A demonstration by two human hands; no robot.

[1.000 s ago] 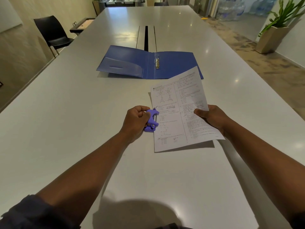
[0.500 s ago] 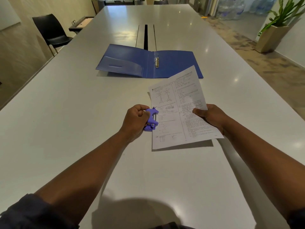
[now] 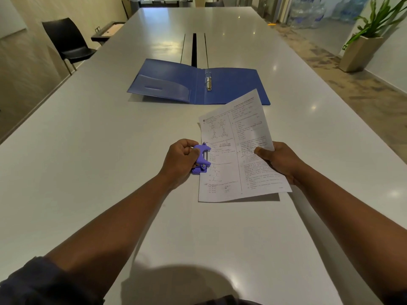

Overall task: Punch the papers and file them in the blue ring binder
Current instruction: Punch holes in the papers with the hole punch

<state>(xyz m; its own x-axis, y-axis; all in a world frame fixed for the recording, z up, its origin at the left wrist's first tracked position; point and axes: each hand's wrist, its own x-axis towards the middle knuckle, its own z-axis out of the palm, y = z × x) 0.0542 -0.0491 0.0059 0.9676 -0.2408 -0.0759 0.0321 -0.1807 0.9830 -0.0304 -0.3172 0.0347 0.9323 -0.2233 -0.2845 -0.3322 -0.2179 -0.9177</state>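
Note:
A printed sheet of paper (image 3: 237, 150) is held over the white table (image 3: 88, 172) in front of me. My right hand (image 3: 279, 161) grips its right edge, thumb on top. My left hand (image 3: 179, 161) is curled round a purple hole punch (image 3: 201, 158), whose jaws sit at the middle of the sheet's left edge. Beyond the paper lies the blue ring binder (image 3: 231, 86), spread open and flat, its metal rings (image 3: 208, 81) at the spine. A clear pocket lines the binder's left cover.
A dark cable slot (image 3: 194, 48) runs down the table's middle behind the binder. A black chair (image 3: 68, 44) stands at the left side. A potted plant (image 3: 363, 47) sits on the floor at the right, with water bottles (image 3: 308, 14) farther back.
The paper and both hands have hardly shifted. The sheet's lower edge has settled slightly nearer to the table, and the punch stays at its left edge.

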